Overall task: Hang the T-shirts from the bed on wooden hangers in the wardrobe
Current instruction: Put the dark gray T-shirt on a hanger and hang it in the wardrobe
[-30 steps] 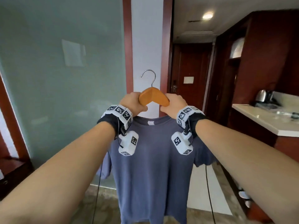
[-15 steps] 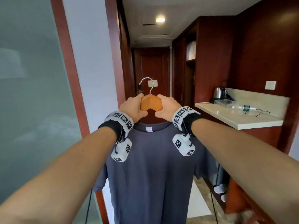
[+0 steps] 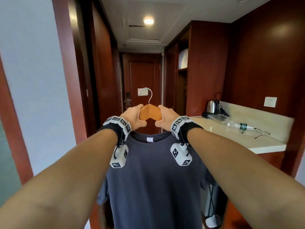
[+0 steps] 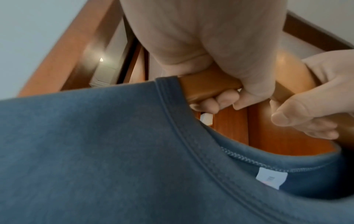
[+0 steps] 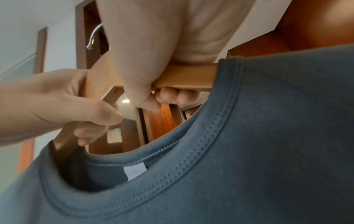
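Note:
A dark blue T-shirt (image 3: 153,176) hangs on a wooden hanger (image 3: 150,112) that I hold up at arm's length. My left hand (image 3: 134,118) grips the hanger's left arm just beside the peak, and my right hand (image 3: 166,119) grips the right arm. The metal hook (image 3: 148,95) stands free above my hands. In the left wrist view my fingers (image 4: 216,103) curl under the wooden hanger (image 4: 208,87) above the T-shirt collar (image 4: 184,121). The right wrist view shows the same hold, fingers (image 5: 172,95) curled under the hanger (image 5: 184,77), T-shirt (image 5: 268,136) below.
A corridor of dark red wood panels runs ahead to a closed door (image 3: 142,83). An open wardrobe recess (image 3: 181,80) lies on the right. Nearer right, a pale counter (image 3: 257,142) carries a kettle (image 3: 212,106), a bottle (image 3: 239,126) and glasses.
The view has swung right, from the glass wall to the corridor, and moved forward. Both hands keep the same hold on the hanger with the shirt.

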Demonstrator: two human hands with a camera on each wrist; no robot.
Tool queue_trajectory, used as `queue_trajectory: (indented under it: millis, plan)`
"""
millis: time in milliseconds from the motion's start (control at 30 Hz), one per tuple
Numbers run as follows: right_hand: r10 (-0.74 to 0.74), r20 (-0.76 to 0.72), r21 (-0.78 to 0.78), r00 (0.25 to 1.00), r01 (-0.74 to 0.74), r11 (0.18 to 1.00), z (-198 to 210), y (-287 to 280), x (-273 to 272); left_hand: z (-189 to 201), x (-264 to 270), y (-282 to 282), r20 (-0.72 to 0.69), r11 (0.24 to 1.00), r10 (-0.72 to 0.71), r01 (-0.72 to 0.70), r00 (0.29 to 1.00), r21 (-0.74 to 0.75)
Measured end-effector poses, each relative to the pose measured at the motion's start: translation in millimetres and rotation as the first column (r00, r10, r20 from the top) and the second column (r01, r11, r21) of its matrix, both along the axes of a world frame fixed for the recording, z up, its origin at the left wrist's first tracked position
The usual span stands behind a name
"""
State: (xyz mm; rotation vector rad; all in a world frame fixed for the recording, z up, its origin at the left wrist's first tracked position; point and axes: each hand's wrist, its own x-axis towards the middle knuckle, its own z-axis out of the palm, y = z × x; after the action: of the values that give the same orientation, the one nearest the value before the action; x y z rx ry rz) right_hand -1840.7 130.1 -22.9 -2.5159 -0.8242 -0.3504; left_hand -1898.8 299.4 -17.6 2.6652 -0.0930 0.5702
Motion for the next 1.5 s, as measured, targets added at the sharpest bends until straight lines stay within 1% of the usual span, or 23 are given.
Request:
queue_trajectory:
  millis: [100,200,434,601,734,868,1001,1202,1368,1502]
  plan:
    - [-0.005,-0.007,-0.001,1.000,0.005,1.000,-1.5,-0.1,52.5,-1.9,54.0,1.3,-0.001,1.000,-0.009,0.009,1.000,-0.019]
    - [-0.014,0.021,-0.006,1.000,0.014,1.000,-4.3,4.4,107.5,-6.5,111.1,7.4,0.009,0.999,-0.024,0.025,1.000,-0.024]
    - [-0.027,0.073,-0.024,0.997,0.029,0.999,-5.0,38.6,251.6,-10.0,258.9,43.8,0.043,0.996,-0.077,0.079,0.996,-0.037]
    - [-0.064,0.087,-0.021,0.994,0.066,0.998,15.7,68.4,363.6,6.2,380.1,76.2,0.087,0.990,-0.130,0.134,0.988,-0.038]
    - [-0.096,0.094,0.001,0.991,0.096,0.995,29.6,86.0,444.6,22.7,466.3,94.8,0.111,0.985,-0.168,0.171,0.979,-0.014]
    - [-0.108,0.076,0.018,0.991,0.107,0.994,27.4,100.6,522.8,21.4,548.9,110.9,0.114,0.985,-0.171,0.173,0.979,-0.008]
    - [-0.109,0.064,0.021,0.992,0.108,0.994,13.6,114.2,608.4,10.3,637.0,125.0,0.095,0.982,-0.184,0.187,0.978,-0.014]
    - [-0.090,0.063,0.013,0.994,0.089,0.996,-3.9,126.0,749.3,-6.6,775.9,141.0,0.084,0.984,-0.180,0.181,0.980,-0.004]
    - [-0.058,0.083,-0.007,0.995,0.059,0.998,11.2,142.3,869.1,6.4,889.0,154.5,0.092,0.986,-0.166,0.167,0.982,0.004]
    - [-0.033,0.092,-0.029,0.995,0.036,0.999,19.0,159.8,950.3,11.0,966.8,172.8,0.114,0.988,-0.149,0.152,0.982,-0.012]
